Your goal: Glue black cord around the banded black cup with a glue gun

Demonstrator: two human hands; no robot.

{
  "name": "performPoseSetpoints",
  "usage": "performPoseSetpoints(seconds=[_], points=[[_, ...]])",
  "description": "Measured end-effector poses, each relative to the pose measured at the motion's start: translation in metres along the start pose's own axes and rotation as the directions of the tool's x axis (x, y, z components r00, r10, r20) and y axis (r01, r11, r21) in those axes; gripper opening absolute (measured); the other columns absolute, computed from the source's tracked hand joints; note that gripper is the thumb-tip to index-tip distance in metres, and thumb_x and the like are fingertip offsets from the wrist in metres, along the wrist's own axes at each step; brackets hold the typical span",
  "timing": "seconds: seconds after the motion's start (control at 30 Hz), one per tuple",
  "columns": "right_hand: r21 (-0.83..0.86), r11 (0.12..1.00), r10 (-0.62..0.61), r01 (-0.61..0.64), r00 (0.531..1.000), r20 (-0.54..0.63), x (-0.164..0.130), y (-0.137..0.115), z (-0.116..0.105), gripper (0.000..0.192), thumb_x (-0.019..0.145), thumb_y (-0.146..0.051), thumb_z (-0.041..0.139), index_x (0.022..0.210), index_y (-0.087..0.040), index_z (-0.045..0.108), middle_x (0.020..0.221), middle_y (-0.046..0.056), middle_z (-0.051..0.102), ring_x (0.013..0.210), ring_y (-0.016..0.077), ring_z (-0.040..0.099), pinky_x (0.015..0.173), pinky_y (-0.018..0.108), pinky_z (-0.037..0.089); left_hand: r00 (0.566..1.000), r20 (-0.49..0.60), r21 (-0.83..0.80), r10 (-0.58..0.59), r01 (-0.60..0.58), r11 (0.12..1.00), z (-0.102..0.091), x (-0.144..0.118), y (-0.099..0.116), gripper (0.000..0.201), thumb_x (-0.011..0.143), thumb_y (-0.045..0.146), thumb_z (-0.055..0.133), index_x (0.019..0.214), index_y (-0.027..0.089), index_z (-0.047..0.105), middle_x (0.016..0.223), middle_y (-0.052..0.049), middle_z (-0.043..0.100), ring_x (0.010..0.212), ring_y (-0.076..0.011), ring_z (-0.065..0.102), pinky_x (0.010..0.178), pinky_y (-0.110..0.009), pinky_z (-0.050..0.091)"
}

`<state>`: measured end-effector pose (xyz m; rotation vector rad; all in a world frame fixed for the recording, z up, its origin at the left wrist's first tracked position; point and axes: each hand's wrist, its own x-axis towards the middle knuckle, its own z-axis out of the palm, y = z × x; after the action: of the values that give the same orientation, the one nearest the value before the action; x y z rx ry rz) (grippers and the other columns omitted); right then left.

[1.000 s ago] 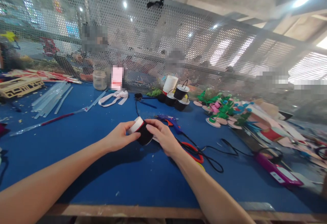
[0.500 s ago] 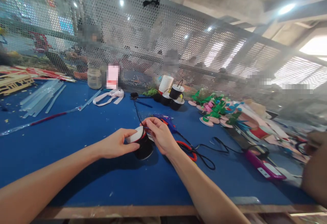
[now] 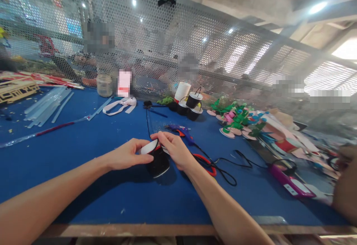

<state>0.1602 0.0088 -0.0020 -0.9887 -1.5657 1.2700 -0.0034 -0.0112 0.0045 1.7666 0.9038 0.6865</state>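
A small paper cup (image 3: 158,164) wrapped in black cord leans over the table, its white part facing up and to the left. My left hand (image 3: 128,155) grips its left side, thumb on the black wrapping and fingers at the white part. At the cup's upper edge my right hand (image 3: 175,149) pinches a black cord (image 3: 148,123), which runs back to a dark bundle (image 3: 147,104). The fingertips hide the exact pinch. Just behind the right hand lies a blue glue gun (image 3: 182,131). Red-handled scissors (image 3: 212,169), partly covered, lie beside my right wrist.
Black-wrapped cups (image 3: 193,101) stand near the mesh screen (image 3: 156,40) beside a white cup stack (image 3: 182,91). Clear glue sticks (image 3: 47,105), a white ribbon (image 3: 119,106) and a jar (image 3: 104,85) are leftward. Green craft pieces (image 3: 237,116) and a purple power strip (image 3: 291,181) lie rightward.
My right fingers have shifted slightly down and left along the cup's edge with the cord. The cup has tilted a little, and more of the glue gun shows.
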Motion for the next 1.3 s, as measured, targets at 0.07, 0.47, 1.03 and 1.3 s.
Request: performPoseSetpoints(seconds=[0.07, 0.47, 1.03, 1.3], points=[[-0.036, 0.996, -0.08, 0.084, 0.992, 0.102, -0.002, -0.002, 0.0, 0.032, 0.078, -0.044, 0.045, 0.078, -0.019, 0.064, 0.09, 0.004, 0.063, 0.088, 0.0161, 0.056, 0.079, 0.029, 0.04, 0.998, 0.066, -0.012, -0.012, 0.013, 1.0, 0.0, 0.0, -0.001, 0.021, 0.069, 0.031, 0.053, 0.072, 0.011, 0.052, 0.057, 0.004, 0.039, 0.051, -0.0068, 0.033, 0.047, -0.018, 0.028], [0.318, 0.939, -0.127, 0.135, 0.991, -0.048, 0.007, -0.004, 0.004, 0.035, 0.076, -0.048, 0.047, 0.08, -0.017, 0.061, 0.084, 0.005, 0.062, 0.081, 0.0161, 0.06, 0.078, 0.032, 0.044, 0.978, 0.197, -0.125, -0.066, 0.092, 0.988, 0.001, -0.001, -0.002, 0.02, 0.069, 0.029, 0.056, 0.076, 0.01, 0.055, 0.063, 0.003, 0.047, 0.057, -0.0085, 0.039, 0.055, -0.019, 0.032], [0.016, 0.998, -0.07, 0.068, 0.989, 0.127, 0.048, -0.063, -0.005, 0.037, 0.08, -0.046, 0.038, 0.088, -0.015, 0.056, 0.092, 0.008, 0.063, 0.073, 0.014, 0.061, 0.064, 0.027, 0.048, 0.989, 0.131, -0.205, -0.064, 0.09, 0.974, -0.011, -0.001, -0.004, 0.021, 0.066, 0.028, 0.06, 0.077, 0.01, 0.057, 0.062, 0.003, 0.053, 0.057, -0.0085, 0.043, 0.056, -0.019, 0.033], [-0.691, 0.704, -0.122, -0.162, 0.931, -0.343, 0.017, -0.023, -0.061, 0.043, 0.085, -0.038, 0.023, 0.08, -0.014, 0.058, 0.055, 0.003, 0.059, 0.048, 0.0113, 0.053, 0.05, 0.022, 0.04, 0.995, 0.028, -0.078, -0.093, 0.095, 0.992, -0.019, 0.002, -0.004, 0.023, 0.066, 0.029, 0.056, 0.079, 0.01, 0.056, 0.06, 0.003, 0.049, 0.054, -0.0078, 0.038, 0.051, -0.019, 0.028]])
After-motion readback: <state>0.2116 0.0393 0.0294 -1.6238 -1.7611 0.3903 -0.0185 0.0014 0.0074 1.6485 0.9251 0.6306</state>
